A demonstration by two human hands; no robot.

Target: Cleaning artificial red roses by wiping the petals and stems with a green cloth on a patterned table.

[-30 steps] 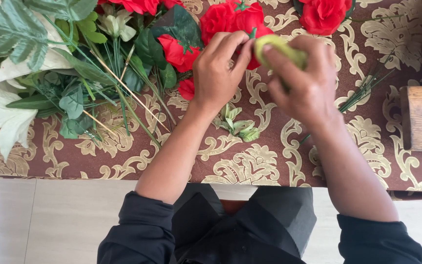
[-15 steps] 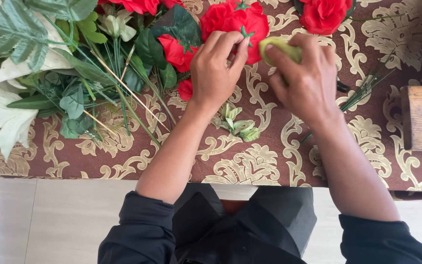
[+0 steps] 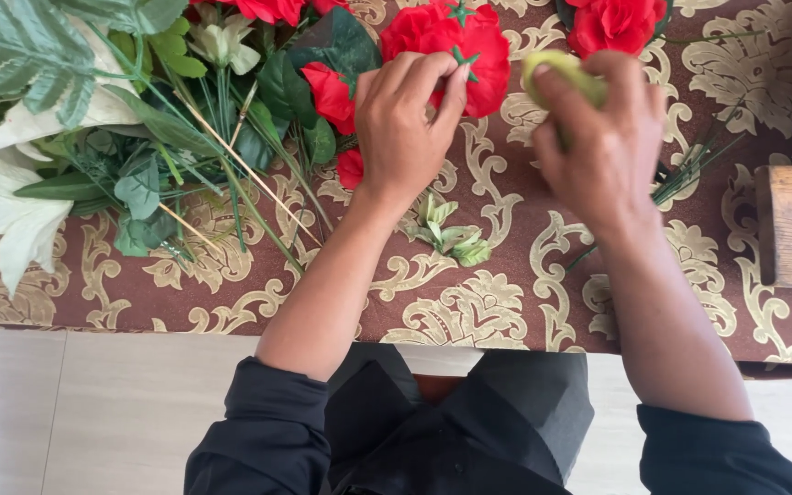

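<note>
Hands: L hand (image 3: 402, 124) pinches red flower (image 3: 451, 46) | R hand (image 3: 602, 137) grips green roll (image 3: 563, 75)

Both arms reached up from the bottom toward twelve o'clock, with black sleeves pushed up to the elbows. The left hand (image 3: 405, 119) sat at about eleven o'clock, its back facing up and its fingers (image 3: 442, 78) curled in, tips pinched together. The right hand (image 3: 598, 137) sat at about one o'clock, back up too, fingers bent and closed tight.
</note>
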